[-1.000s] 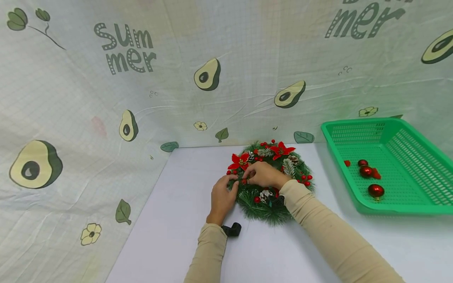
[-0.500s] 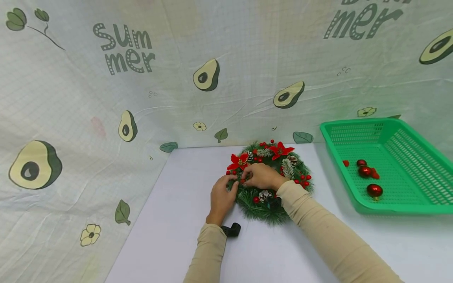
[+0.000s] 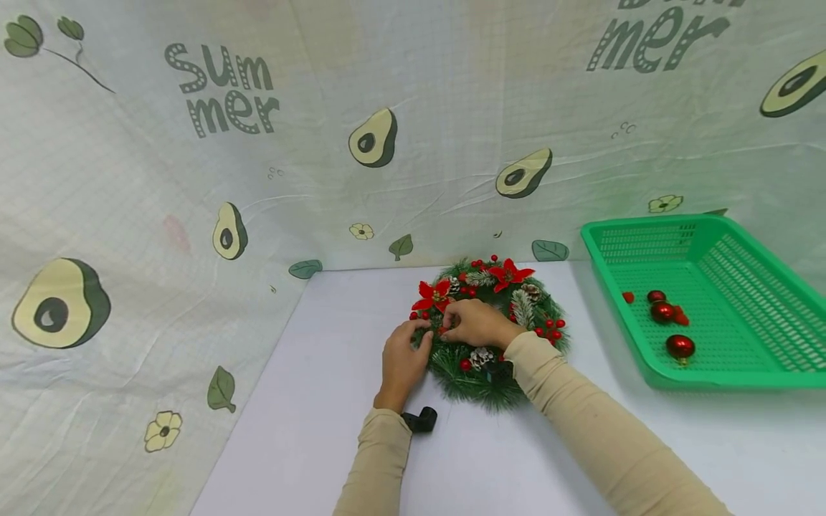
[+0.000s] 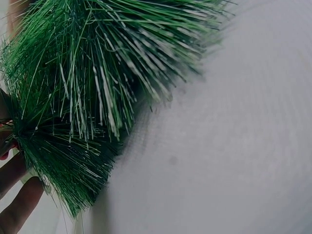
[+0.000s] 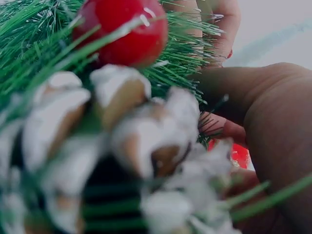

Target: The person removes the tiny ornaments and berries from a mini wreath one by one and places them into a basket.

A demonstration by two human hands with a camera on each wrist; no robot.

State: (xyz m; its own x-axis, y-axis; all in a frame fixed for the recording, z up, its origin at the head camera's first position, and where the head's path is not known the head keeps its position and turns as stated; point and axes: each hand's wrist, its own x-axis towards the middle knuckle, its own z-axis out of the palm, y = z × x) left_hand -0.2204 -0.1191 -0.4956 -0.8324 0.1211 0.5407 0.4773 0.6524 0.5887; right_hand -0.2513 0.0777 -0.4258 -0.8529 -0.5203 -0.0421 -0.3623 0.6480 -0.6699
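Observation:
A green Christmas wreath (image 3: 474,387) lies on the white table, decorated with red poinsettias (image 3: 434,295), red berries and frosted pine cones (image 3: 481,357). My left hand (image 3: 401,364) holds its left edge between thumb and fingers; in the left wrist view, fingers (image 4: 23,202) show beside the needles (image 4: 92,83). My right hand (image 3: 476,324) reaches across the ring and pinches a small red piece (image 3: 442,330) at the left side, just below a poinsettia. Its kind is mostly hidden by the fingers. The right wrist view has a pine cone (image 5: 141,131) and a berry (image 5: 124,34) close up.
A green plastic basket (image 3: 639,344) stands on the right, holding shiny red baubles (image 3: 680,347) and small red pieces (image 3: 629,297). Behind the table hangs a pale cloth (image 3: 445,86) printed with avocados.
Both hands stay at the wreath's left side. The right hand's fingers shift slightly over the small red piece. The whole head view drifts a little to the left.

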